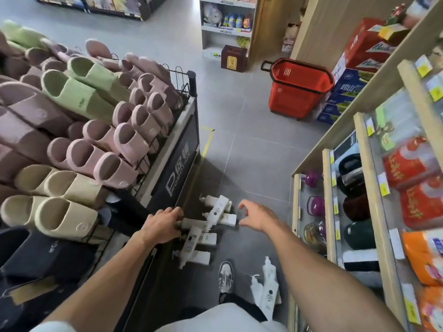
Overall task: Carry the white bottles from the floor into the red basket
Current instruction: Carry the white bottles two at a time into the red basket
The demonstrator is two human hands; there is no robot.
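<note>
Spreading from 6 o'clock up to 12, the grey tiled floor [251, 144] takes the middle of the view. A wire rack [191, 92] heaped with pink, green and beige slippers [84, 92] fills the 9 o'clock side, with a black promotion panel [182, 168] on its end. Wooden shelves [326, 200] of packaged goods line the 3 o'clock side. Red and blue cartons [359, 56] are stacked at 2 o'clock.

Just beside them, at 1 o'clock, the red basket [299, 87] stands upright on the floor. It is slotted plastic with a black rim and a black handle, and it stands well apart from the bottles.

The white bottles [208, 224] lie in a loose heap on the floor just below centre, at the foot of the rack. They are tall pump bottles, cream-white, laid crosswise over one another. Some show a label with a dark round dot and fine print too small to read. Two more bottles [269, 291] of the same kind sit at 5 o'clock by the shelf base, beside a patterned shoe [226, 276].

The left hand [165, 224] reaches down at the heap's 9 o'clock edge, fingers bent over the end of one lying bottle and touching it. I cannot tell whether they grip it. The right hand [254, 216] hovers near the heap's 3 o'clock edge, released, with fingers and thumb spread and nothing in it.
</note>
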